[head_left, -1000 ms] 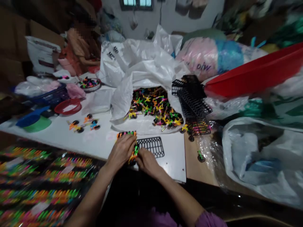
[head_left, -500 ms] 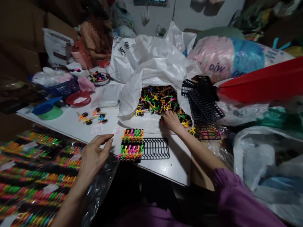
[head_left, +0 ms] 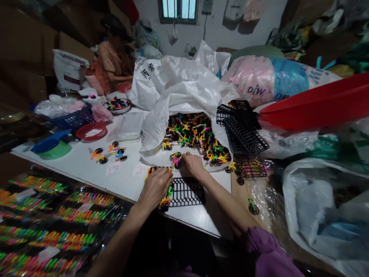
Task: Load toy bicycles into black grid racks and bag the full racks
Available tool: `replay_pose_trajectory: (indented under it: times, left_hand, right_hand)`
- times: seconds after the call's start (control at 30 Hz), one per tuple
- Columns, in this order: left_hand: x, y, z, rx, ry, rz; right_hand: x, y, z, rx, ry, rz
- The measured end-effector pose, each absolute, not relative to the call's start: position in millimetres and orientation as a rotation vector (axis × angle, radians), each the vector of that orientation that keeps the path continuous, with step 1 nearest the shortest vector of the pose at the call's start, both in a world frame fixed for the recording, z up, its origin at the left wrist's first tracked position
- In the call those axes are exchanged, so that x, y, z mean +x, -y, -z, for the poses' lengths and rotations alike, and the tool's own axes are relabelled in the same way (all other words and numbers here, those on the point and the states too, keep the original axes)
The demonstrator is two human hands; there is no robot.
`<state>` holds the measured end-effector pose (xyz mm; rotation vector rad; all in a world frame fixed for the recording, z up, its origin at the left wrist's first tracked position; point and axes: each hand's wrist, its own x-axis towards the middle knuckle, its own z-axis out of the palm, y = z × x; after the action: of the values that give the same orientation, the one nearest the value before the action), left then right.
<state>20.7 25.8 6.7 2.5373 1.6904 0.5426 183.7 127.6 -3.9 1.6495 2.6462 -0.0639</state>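
A black plastic grid rack [head_left: 187,191] lies flat on the white table [head_left: 86,169], its left part filled with small colourful toy bikes [head_left: 165,201]. My left hand [head_left: 155,185] rests palm down on those bikes, fingers curled over them. My right hand [head_left: 192,163] is closed on a small toy bike [head_left: 175,157] just beyond the rack's far edge. Behind it an open white sack [head_left: 173,96] shows a heap of loose toy bikes [head_left: 196,134].
Empty black racks [head_left: 243,127] are stacked right of the heap. Three loose bikes [head_left: 108,152], a red bowl [head_left: 91,130], blue and green dishes [head_left: 50,146] sit left. Packed racks in plastic [head_left: 52,227] lie lower left. A seated person [head_left: 111,57] works at the far end.
My left hand came back from the left and settled on the filled part of the rack. My right hand drew back from the heap toward the rack with a toy bike.
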Motion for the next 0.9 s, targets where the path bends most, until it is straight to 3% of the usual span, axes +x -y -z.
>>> replay_pose_trajectory:
  times: [0.37, 0.5, 0.7, 0.9]
  left_hand:
    - [7.0, -17.6, 4.6, 2.492, -1.594, -0.739]
    - [12.3, -17.8, 3.1, 2.485, -1.605, -0.807]
    - [15.8, -18.8, 2.6, 2.494, -1.625, -0.775]
    - [13.0, -19.9, 6.8, 2.515, -1.530, -0.703]
  right_hand:
    - [178.0, -131.2, 27.9, 1.878, -2.600, 0.339]
    - [182.4, -123.6, 28.3, 2.035, -2.732, 0.604]
    - [198.1, -122.6, 21.0, 2.314, -2.581, 1.360]
    - [185.2, -93.0, 14.9, 2.041, -2.868, 1.507]
